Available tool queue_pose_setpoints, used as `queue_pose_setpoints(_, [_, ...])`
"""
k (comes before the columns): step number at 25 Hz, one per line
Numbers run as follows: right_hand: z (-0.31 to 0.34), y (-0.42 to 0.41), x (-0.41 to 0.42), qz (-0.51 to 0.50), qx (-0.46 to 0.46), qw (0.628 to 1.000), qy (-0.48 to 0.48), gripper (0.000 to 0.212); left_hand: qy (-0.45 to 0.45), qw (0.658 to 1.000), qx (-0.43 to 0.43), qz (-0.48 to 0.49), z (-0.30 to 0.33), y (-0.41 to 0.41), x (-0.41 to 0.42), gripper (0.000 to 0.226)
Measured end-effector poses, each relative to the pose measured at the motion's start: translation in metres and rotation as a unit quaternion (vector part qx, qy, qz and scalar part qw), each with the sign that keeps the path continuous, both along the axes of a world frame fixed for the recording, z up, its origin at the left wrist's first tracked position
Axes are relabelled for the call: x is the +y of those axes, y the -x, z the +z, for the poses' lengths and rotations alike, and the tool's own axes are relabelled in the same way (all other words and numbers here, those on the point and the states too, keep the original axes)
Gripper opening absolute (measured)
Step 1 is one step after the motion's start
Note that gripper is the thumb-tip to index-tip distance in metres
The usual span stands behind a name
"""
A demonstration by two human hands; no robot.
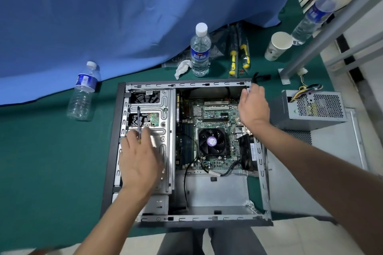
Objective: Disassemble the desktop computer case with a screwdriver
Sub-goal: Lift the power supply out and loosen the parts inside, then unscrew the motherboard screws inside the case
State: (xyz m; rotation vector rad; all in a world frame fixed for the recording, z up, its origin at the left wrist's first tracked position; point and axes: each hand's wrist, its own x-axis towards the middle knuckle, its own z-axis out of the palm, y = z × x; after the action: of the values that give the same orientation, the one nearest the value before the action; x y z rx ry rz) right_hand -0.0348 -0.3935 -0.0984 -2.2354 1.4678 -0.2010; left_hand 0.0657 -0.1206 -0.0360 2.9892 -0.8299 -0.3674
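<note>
Low in the frame's centre, the open computer case (186,218) lies flat on the green table (41,151). The left hand (137,159) grasps the screwdriver (138,122) over the drive cage (163,109); a slip might gouge the nearby motherboard (207,114). Farther up, the right hand (253,103) grips the case's upper-right corner, where a sharp edge could nick fingers.

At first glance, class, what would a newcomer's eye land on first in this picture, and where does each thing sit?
The opened computer case lies flat on the green table, its motherboard and black CPU fan exposed at centre. The left hand holds a screwdriver over the silver drive cage, while the right hand grips the case's far right corner. A removed power supply sits to the right.
</note>
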Motion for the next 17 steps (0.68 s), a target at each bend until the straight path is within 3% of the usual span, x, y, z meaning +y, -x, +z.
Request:
queue_pose_setpoints(5, [0.008,0.002,0.001,-0.007,-0.02,0.998,-0.061,0.051,0.081,0.993,0.06,0.058,0.008,-0.003,0.008,0.056])
queue_pose_setpoints(9, [0.033,0.01,0.008,-0.014,-0.07,0.99,-0.12,0.061,0.206,0.966,0.125,0.093,0.019,0.004,0.006,0.056])
queue_pose_setpoints(12, [0.063,0.039,0.032,-0.007,-0.152,0.982,-0.11,0.053,0.329,0.898,0.256,0.145,0.031,0.023,-0.014,0.06])
queue_pose_setpoints(14, [0.08,0.071,0.057,0.056,-0.207,0.952,-0.218,0.048,0.385,0.829,0.356,0.197,0.033,0.04,-0.035,0.055])
queue_pose_setpoints(17, [0.087,0.114,0.088,0.115,-0.213,0.866,-0.437,0.04,0.459,0.71,0.472,0.251,0.029,0.071,-0.074,0.041])
